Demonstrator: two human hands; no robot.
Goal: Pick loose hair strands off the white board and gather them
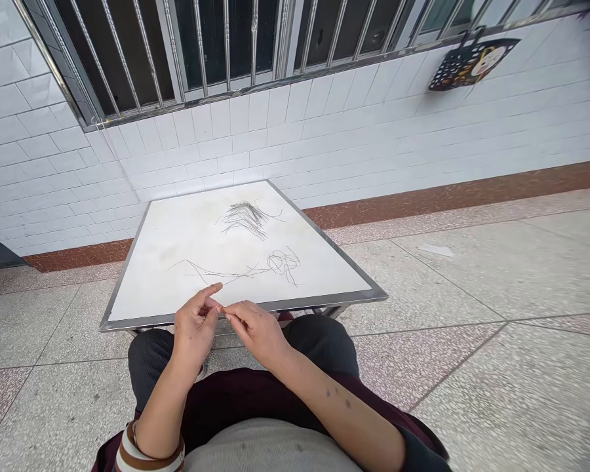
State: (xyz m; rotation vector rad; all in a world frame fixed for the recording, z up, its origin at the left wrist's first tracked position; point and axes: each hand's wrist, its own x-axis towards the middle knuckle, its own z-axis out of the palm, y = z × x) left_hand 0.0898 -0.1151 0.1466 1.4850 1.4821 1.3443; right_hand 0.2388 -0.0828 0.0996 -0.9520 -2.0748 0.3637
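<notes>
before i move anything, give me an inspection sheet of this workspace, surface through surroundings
Surface: white tabletop, grey rim.
Job's things: dark strands, a dense bundle farther back, loose strands nearer; tiny orange item, too small to identify.
Clutter: pale scrap on the floor.
Hands: left hand and right hand meet, fingertips pinching the orange item.
Cables: thin pale cord against the wall.
Surroundings: barred window; patterned bag hanging; tiled wall.

So it's just one head cam, looking forward and down over the wearer's torso [270, 449] at 6 o'clock. Left hand [195, 328] is close at 8, right hand [260, 331] at 7. Tabletop [147, 275] sits mid-frame just beyond, tiled wall [324, 134] farther off at 12.
</notes>
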